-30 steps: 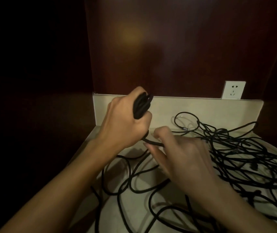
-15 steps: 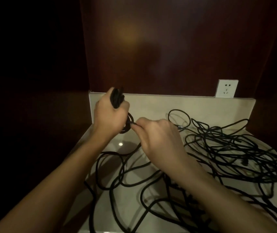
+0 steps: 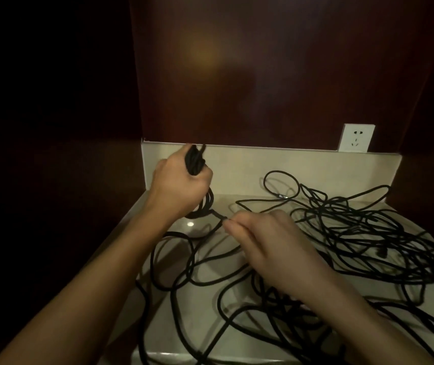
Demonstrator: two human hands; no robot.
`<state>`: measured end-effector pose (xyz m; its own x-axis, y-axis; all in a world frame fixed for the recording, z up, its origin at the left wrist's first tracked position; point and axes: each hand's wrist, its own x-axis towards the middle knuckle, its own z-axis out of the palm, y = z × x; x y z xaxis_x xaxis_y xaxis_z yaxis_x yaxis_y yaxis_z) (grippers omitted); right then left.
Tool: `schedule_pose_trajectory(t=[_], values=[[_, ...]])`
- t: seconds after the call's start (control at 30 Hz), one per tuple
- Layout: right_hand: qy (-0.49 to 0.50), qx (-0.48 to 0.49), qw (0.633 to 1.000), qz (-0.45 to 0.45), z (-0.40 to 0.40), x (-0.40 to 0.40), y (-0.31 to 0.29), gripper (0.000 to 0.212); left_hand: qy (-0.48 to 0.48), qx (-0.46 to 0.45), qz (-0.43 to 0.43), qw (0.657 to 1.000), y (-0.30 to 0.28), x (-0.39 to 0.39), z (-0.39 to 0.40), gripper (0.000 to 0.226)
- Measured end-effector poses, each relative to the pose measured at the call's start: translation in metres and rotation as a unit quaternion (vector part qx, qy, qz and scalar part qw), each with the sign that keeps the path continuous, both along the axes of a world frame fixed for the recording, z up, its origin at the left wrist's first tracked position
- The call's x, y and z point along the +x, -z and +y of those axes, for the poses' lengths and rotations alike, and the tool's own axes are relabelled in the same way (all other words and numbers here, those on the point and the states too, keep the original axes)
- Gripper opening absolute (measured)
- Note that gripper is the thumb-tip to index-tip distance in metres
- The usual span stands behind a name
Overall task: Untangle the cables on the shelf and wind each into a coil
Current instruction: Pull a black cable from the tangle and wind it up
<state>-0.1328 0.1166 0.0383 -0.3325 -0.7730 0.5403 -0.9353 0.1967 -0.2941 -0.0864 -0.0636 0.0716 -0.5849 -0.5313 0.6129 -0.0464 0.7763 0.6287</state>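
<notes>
I see the left hand [image 3: 181, 185] gripping a coil [image 3: 196, 160] near the shelf [image 3: 242, 171] back wall; the right hand [image 3: 268, 243] pinches a cable [image 3: 217, 214] beside the tangle [image 3: 368, 233].

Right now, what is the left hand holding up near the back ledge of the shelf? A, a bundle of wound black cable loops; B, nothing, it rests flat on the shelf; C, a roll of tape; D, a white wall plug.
A: the left hand grips a bundle of wound black cable loops, while the right hand pinches a strand leading to it.
</notes>
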Motion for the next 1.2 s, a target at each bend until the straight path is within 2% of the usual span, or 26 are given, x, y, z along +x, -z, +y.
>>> schedule_pose_trajectory(t=[0.1, 0.2, 0.27, 0.37, 0.4, 0.47, 0.53, 0.6, 0.7, 0.73, 0.77, 0.83, 0.9, 1.0, 1.1, 1.2], values=[[0.015, 0.063, 0.993, 0.095, 0.009, -0.007, -0.014, 0.030, 0.078, -0.012, -0.055, 0.995, 0.000, 0.002, 0.002, 0.011], [0.021, 0.108, 0.983, 0.147, 0.012, -0.020, -0.019, 0.025, 0.091, -0.065, -0.035, 0.993, -0.002, 0.007, 0.007, 0.008], [0.030, 0.138, 0.981, 0.133, 0.010, -0.031, -0.011, 0.025, 0.097, -0.098, 0.012, 0.990, -0.003, 0.010, 0.014, 0.008], [0.027, 0.208, 0.978, 0.020, -0.002, -0.038, 0.004, 0.023, 0.144, -0.061, 0.118, 0.981, -0.004, 0.011, 0.029, 0.013], [0.037, 0.229, 0.973, 0.009, -0.008, -0.039, 0.007, 0.021, 0.164, -0.058, 0.131, 0.976, -0.004, 0.009, 0.034, 0.015], [0.088, 0.272, 0.958, 0.036, -0.024, -0.036, 0.008, 0.018, 0.196, -0.065, 0.126, 0.970, -0.003, 0.001, 0.042, 0.016], [0.132, 0.290, 0.946, 0.064, -0.037, -0.028, 0.007, 0.027, 0.209, -0.029, 0.140, 0.967, -0.005, -0.007, 0.048, 0.012], [0.133, 0.262, 0.955, 0.036, -0.048, -0.022, 0.013, 0.034, 0.206, 0.011, 0.185, 0.961, -0.010, -0.014, 0.053, 0.009], [0.127, 0.131, 0.983, -0.026, -0.052, -0.012, 0.028, 0.020, 0.166, 0.007, 0.242, 0.956, -0.019, -0.017, 0.049, 0.007], [0.119, 0.082, 0.989, 0.003, -0.051, -0.009, 0.035, 0.015, 0.143, -0.016, 0.248, 0.958, -0.021, -0.018, 0.044, 0.007], [0.108, 0.049, 0.991, 0.057, -0.047, -0.008, 0.040, 0.018, 0.116, -0.041, 0.247, 0.961, -0.022, -0.018, 0.036, 0.009], [0.074, 0.027, 0.987, 0.138, -0.035, -0.014, 0.042, 0.034, 0.068, -0.093, 0.207, 0.972, -0.017, -0.016, 0.019, 0.019], [0.016, 0.017, 0.982, 0.188, -0.020, -0.033, 0.028, 0.041, 0.073, -0.162, 0.127, 0.976, -0.008, -0.014, 0.010, 0.029], [-0.084, 0.038, 0.951, 0.295, -0.005, -0.070, 0.001, 0.043, 0.122, -0.212, 0.018, 0.969, 0.004, -0.016, 0.012, 0.020], [-0.143, 0.018, 0.915, 0.378, -0.006, -0.094, -0.024, 0.039, 0.173, -0.163, -0.074, 0.968, 0.000, -0.027, 0.013, 0.009], [-0.178, 0.020, 0.887, 0.425, -0.015, -0.104, -0.040, 0.027, 0.307, -0.032, -0.145, 0.940, 0.001, -0.036, 0.005, 0.007]])
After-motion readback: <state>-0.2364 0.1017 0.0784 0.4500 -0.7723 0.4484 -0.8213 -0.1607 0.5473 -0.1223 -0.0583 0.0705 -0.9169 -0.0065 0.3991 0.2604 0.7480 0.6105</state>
